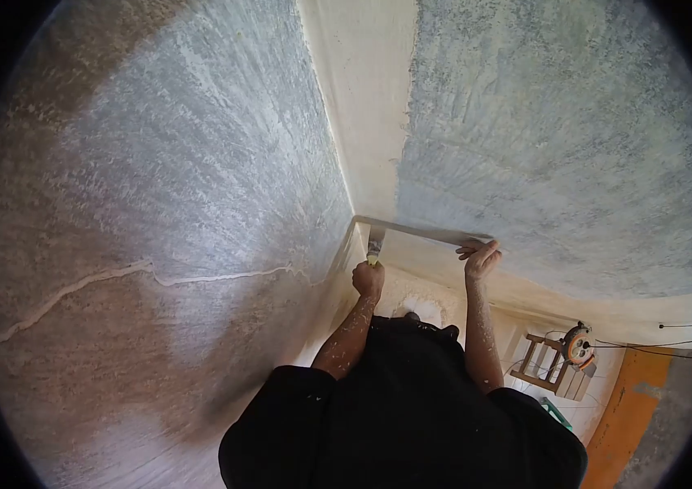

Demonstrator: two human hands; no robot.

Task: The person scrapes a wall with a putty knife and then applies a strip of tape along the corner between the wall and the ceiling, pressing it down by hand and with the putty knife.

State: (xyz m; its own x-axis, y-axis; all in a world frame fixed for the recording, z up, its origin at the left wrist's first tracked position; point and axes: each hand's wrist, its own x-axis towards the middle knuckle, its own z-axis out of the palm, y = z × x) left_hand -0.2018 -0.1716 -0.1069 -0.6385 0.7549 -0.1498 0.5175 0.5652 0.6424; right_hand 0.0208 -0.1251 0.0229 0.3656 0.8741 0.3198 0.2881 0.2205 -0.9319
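**— What's in each hand?**

— My left hand [369, 279] is fisted tight round the yellow-green handle of a putty knife [375, 243]. The knife points up, with its tip meeting the long blade [423, 232]. My right hand [480, 257] has its fingers hooked over the outer end of that blade in a looser hold. I cannot tell where the thumb sits.

**— And where does the blade lie?**

— It lies flat along the right wall [574, 147], with its inner end tucked into the corner where the left wall [183, 147] meets it. It sits at the lower edge of the grey patch, under the pale strip [362, 98] that runs down the corner.

**— How would you do this bit well?**

— I'd say spread the filler from the knife evenly along the blade's edge, then wipe the knife clean against it. Start hard in the corner with the blade at a shallow tilt. Use steady pressure from both ends so no ridge is left beside the strip.

**— Anything underfoot?**

— A stool [543, 368] carrying a cable reel [579, 345], well below to my right.
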